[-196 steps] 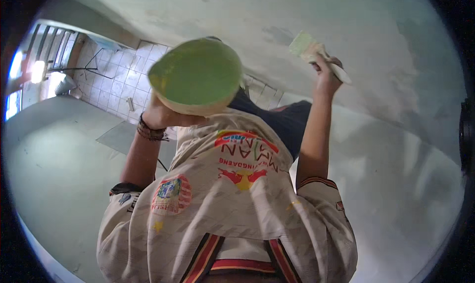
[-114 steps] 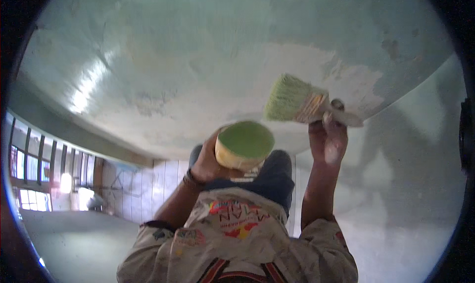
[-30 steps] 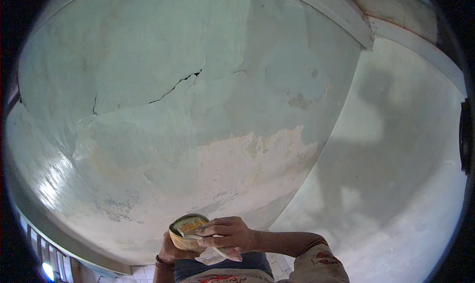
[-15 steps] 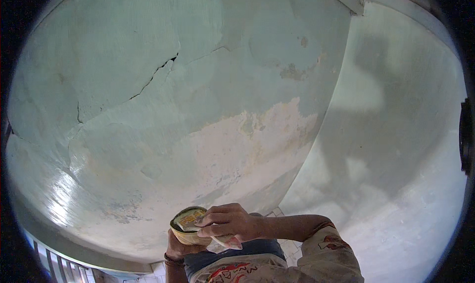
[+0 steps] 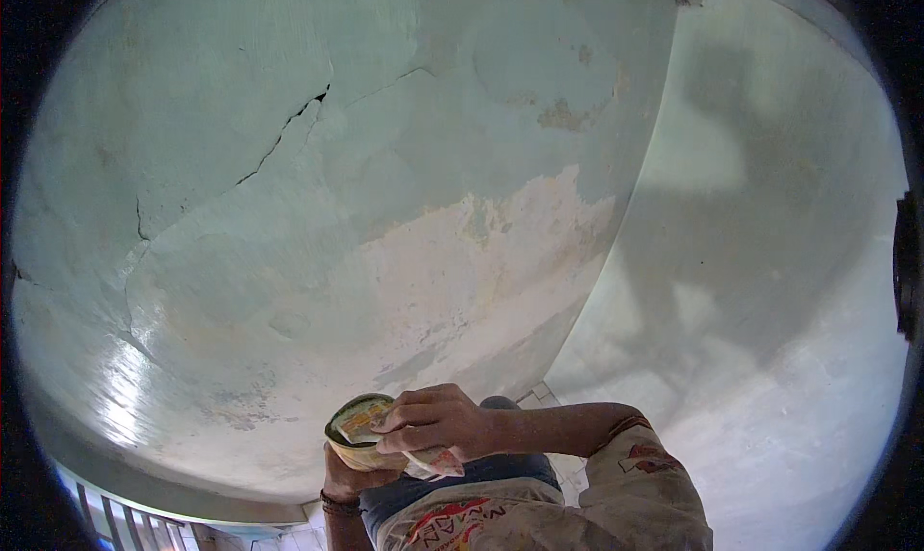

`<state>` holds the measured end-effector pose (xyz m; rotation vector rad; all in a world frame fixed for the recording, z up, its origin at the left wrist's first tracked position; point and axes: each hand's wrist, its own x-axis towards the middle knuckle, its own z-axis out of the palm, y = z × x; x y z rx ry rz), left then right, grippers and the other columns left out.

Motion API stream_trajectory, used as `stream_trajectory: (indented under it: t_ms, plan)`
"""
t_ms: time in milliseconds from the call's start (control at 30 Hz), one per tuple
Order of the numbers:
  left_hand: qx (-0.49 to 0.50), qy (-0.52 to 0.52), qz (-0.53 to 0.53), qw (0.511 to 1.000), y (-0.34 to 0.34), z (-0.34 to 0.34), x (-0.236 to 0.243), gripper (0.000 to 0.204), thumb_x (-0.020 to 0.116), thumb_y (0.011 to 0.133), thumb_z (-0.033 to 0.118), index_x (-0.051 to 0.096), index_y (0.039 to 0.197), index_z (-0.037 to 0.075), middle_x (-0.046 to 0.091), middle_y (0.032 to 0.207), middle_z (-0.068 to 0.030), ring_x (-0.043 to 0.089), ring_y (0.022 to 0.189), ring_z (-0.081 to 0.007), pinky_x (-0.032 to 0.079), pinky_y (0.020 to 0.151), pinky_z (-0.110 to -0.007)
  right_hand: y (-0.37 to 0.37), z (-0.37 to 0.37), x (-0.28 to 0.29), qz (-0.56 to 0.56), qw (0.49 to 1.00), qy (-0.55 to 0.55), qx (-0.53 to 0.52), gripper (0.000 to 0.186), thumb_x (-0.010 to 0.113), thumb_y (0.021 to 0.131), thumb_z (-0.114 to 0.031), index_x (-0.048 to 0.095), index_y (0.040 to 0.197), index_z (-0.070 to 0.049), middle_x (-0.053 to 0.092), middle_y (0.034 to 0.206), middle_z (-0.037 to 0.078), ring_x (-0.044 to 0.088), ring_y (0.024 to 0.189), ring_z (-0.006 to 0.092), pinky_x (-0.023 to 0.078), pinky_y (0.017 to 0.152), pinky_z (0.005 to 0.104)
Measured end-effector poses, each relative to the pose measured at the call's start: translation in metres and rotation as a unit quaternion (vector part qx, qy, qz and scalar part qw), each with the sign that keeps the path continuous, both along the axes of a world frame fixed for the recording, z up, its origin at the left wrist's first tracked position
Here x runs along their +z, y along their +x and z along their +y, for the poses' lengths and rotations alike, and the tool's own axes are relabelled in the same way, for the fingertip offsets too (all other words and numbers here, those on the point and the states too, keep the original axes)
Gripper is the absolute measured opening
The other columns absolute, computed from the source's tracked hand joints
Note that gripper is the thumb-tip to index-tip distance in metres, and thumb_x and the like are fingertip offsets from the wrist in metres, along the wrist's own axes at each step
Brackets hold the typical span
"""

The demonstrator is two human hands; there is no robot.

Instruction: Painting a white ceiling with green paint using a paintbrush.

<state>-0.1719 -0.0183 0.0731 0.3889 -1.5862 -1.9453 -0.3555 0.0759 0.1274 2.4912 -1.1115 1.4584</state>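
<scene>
Here's the pale yellow container (image 5: 362, 458), low in front of the body, cupped in the left hand (image 5: 348, 476), its fingertips hidden; green coats the inner rim; the broad brush (image 5: 359, 422) sits head-down inside, ferrule showing, bristles out of sight, so the paint level can't be told; and the right hand (image 5: 438, 422) has its fingers closed on the brush, the handle jutting out below; the cracked green wall (image 5: 366, 195) rises beyond.

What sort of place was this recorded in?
Probably a worn room indoors: the green wall has a dark crack and a pale, flaking patch, floor tiles show below, and the person's left hand holds a tub with a brush in it.
</scene>
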Motion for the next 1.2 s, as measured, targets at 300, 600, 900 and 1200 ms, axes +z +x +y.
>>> stream_trajectory:
  t_ms: [300, 600, 900, 1200]
  plan:
    - [-0.012, 0.022, -0.031, 0.999, -0.002, -0.006, -0.002, 0.081, 0.078, 0.040, -0.003, 0.050, 0.116, -0.004, 0.059, 0.108, -0.0117, 0.059, 0.096, -0.0226, 0.050, 0.084, -0.038, -0.002, -0.004, -0.003, 0.004, 1.000, -0.016, 0.003, 0.035, 0.065, 0.065, -0.024, 0.061, 0.096, -0.010, 0.060, 0.095, 0.008, 0.062, 0.085, 0.0266, 0.053, 0.069, 0.0359]
    - [-0.045, 0.090, -0.032, 0.994, 0.012, -0.018, -0.026, 0.097, 0.088, 0.041, 0.009, 0.040, 0.125, 0.008, 0.053, 0.119, -0.0085, 0.054, 0.106, -0.0226, 0.048, 0.090, -0.041, 0.001, -0.001, 0.003, 0.004, 1.000, -0.022, -0.002, 0.030, 0.062, 0.071, -0.028, 0.064, 0.095, -0.010, 0.062, 0.093, 0.007, 0.063, 0.084, 0.0245, 0.055, 0.070, 0.0350]
    - [0.009, -0.073, 0.004, 0.997, 0.012, -0.005, -0.024, 0.092, 0.087, 0.041, 0.009, 0.045, 0.123, 0.002, 0.055, 0.117, -0.0101, 0.055, 0.105, -0.0220, 0.047, 0.089, -0.039, 0.001, -0.002, 0.025, -0.119, 0.984, 0.133, 0.012, 0.015, 0.072, 0.071, -0.001, 0.063, 0.082, -0.004, 0.065, 0.078, 0.007, 0.065, 0.076, 0.0174, 0.053, 0.065, 0.0290]
    - [0.039, -0.189, 0.037, 0.981, -0.002, -0.018, -0.025, 0.088, 0.086, 0.046, 0.014, 0.047, 0.123, -0.001, 0.053, 0.121, -0.0112, 0.050, 0.111, -0.0195, 0.038, 0.097, -0.034, -0.021, -0.037, 0.034, -0.317, 0.834, 0.451, 0.033, 0.024, 0.070, 0.077, -0.015, 0.056, 0.093, -0.005, 0.059, 0.079, 0.002, 0.058, 0.069, 0.0096, 0.049, 0.056, 0.0230]
